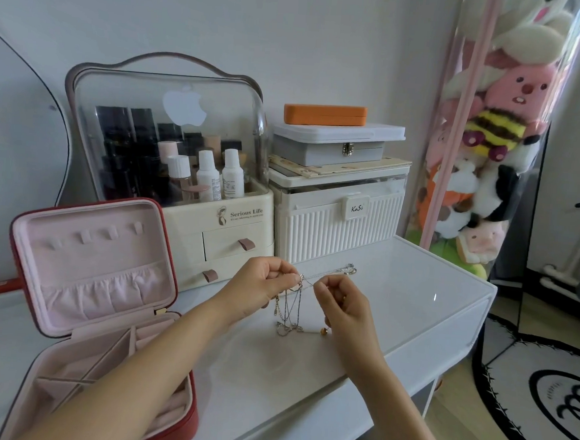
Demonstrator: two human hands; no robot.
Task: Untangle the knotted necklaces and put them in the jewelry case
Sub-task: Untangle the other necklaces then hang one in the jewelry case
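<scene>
I see both hands, left (266, 280) and right (339, 300), pinching tangled necklaces (291, 306) above the worktop (413, 297); case (104, 310) open at its left edge.

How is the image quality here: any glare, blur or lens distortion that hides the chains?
Head view: soft, even daylight; the chains and both hands are sharp. Wide-angle bending curves the edges; the plush column is smeared. A small glare spot sits on the table, away from the chains.

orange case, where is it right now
In the head view the orange case lies flat at upper centre, on top of the white and grey boxes stacked on the ribbed white storage box, right of the clear cosmetics organiser.
</scene>
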